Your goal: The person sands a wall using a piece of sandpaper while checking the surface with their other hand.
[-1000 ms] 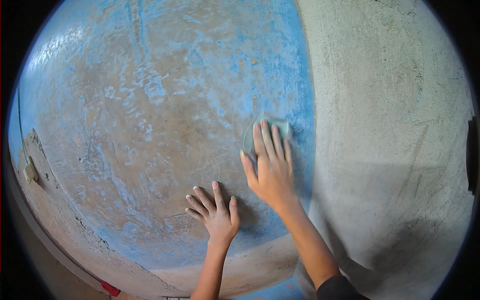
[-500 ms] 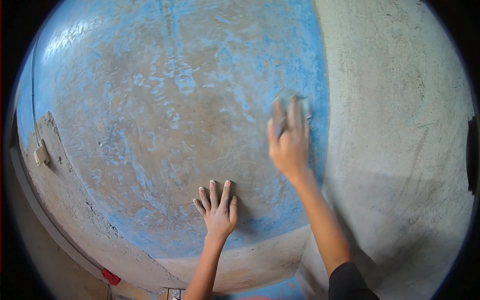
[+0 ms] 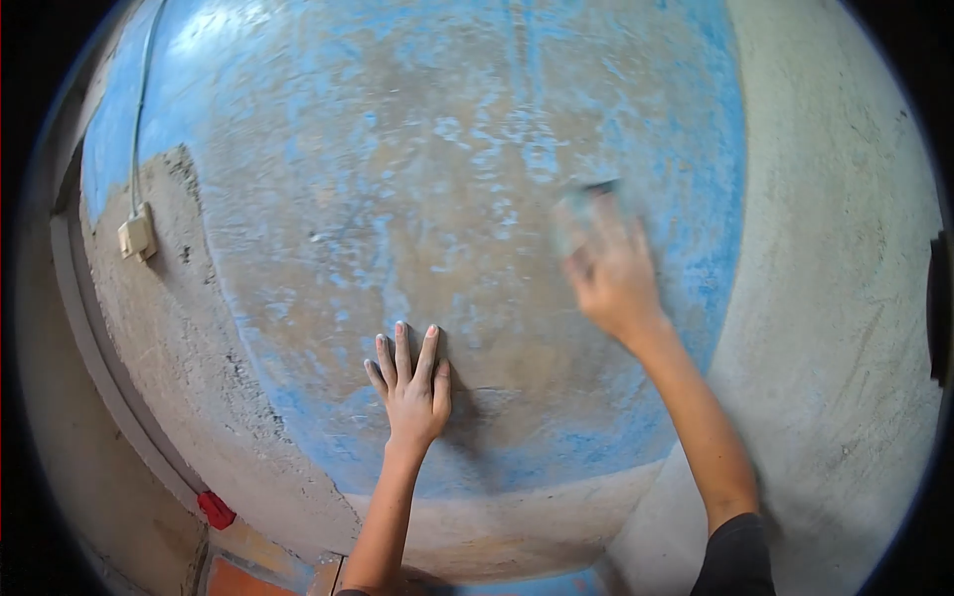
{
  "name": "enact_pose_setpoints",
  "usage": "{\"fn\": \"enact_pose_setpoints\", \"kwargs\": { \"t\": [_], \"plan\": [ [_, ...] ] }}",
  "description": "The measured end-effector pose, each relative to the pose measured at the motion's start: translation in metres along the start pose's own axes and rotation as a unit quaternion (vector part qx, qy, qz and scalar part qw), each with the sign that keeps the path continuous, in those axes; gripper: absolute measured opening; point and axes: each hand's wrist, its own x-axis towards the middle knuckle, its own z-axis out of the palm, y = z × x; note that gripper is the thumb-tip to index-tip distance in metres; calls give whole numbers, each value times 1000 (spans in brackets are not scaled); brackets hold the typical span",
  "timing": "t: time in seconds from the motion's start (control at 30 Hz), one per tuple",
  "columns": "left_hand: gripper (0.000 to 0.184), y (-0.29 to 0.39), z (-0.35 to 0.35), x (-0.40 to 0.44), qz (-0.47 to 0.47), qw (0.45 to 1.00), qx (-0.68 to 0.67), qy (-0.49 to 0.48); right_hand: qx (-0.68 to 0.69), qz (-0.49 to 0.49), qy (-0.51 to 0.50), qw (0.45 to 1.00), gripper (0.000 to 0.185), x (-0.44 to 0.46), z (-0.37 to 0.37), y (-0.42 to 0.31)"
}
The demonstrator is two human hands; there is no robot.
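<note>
A thin greenish sheet (image 3: pixel 599 188), smeared by motion blur and with one dark edge showing, lies against the blue-painted wall (image 3: pixel 467 238), right of that wall's middle. Over the sheet is the right hand (image 3: pixel 618 288), its fingers stretched out and somewhat apart; whether the thumb pinches an edge I cannot tell through the blur. The left hand (image 3: pixel 412 397) rests on the lower part of the blue-painted wall, left of its middle, fingers spread and holding nothing. The paint is patchy, with brownish areas between the blue. Beneath the blue-painted wall runs a pale band (image 3: pixel 517 526); to its right stands a rough grey wall (image 3: pixel 835 298). Bare plaster (image 3: pixel 199 348) borders its lower left edge, bearing a cream electrical fitting (image 3: pixel 136 236), from which a cable (image 3: pixel 138 129) rises. A red object (image 3: pixel 216 510) sits below its lower left corner.
</note>
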Motion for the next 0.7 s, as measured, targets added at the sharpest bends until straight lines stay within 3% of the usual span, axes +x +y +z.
{"fn": "enact_pose_setpoints", "kwargs": {
  "t": [0.07,0.13,0.2,0.27,0.33,0.4,0.47,0.53,0.6,0.7],
  "plan": [
    [54,-25,-13,3,-2,1000,3,10,-23,109,135,985,68,19,17,-19],
    [54,-52,-26,7,5,1000,17,11,36,-33,7,999,67,23,16,-55],
    [54,-79,-39,9,10,1000,17,17,94,-178,-106,974,65,36,20,-74],
    [54,-106,-53,9,9,1000,14,15,30,-49,12,998,67,62,29,-96],
    [53,-129,-64,7,12,1000,10,17,-27,84,131,987,69,89,39,-121],
    [53,-149,-74,4,16,1000,8,8,33,-78,8,996,68,90,44,-158],
    [52,-165,-80,1,13,1000,3,-3,138,-219,-95,961,67,98,53,-182],
    [53,-180,-78,-5,19,1000,5,1,66,-67,28,995,68,115,61,-201],
    [53,-187,-72,-9,31,999,9,15,-16,88,147,985,69,132,65,-215],
    [52,-192,-70,-11,48,999,13,20,86,-148,-43,984,66,104,71,-245]
  ]
}}
